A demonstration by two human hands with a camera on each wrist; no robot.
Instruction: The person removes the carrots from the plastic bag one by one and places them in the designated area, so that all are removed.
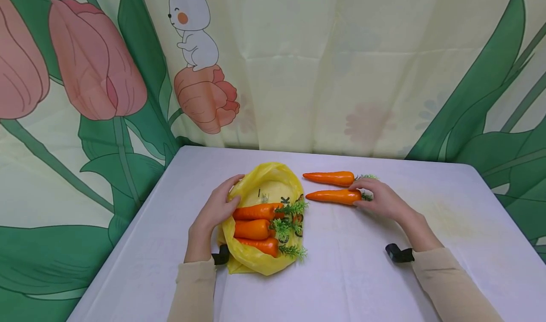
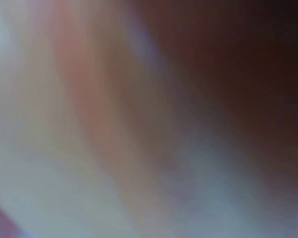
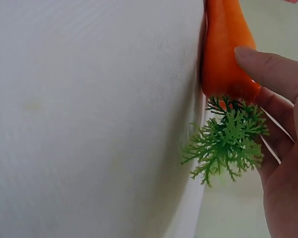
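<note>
A yellow plastic bag (image 1: 273, 171) lies on the table with its mouth spread wide. Several orange carrots (image 1: 252, 229) with green leafy tops are inside it, tops pointing right. My left hand (image 1: 219, 204) grips the bag's left rim, thumb over the edge and fingers partly hidden behind it. To the right of the bag, my right hand (image 1: 379, 199) holds a carrot (image 1: 334, 197) at its thick end, thumb on one side and fingers on the other. In the right wrist view, this carrot's leaves (image 3: 231, 134) hang beside the palm. Another carrot (image 1: 329, 178) lies just behind it.
A white cloth covers the table (image 1: 341, 274). Behind the table hangs a printed curtain (image 1: 294, 76) with tulips and a rabbit. Black wrist cameras, such as the right one (image 1: 398, 253), sit at both cuffs. The left wrist view is only blur.
</note>
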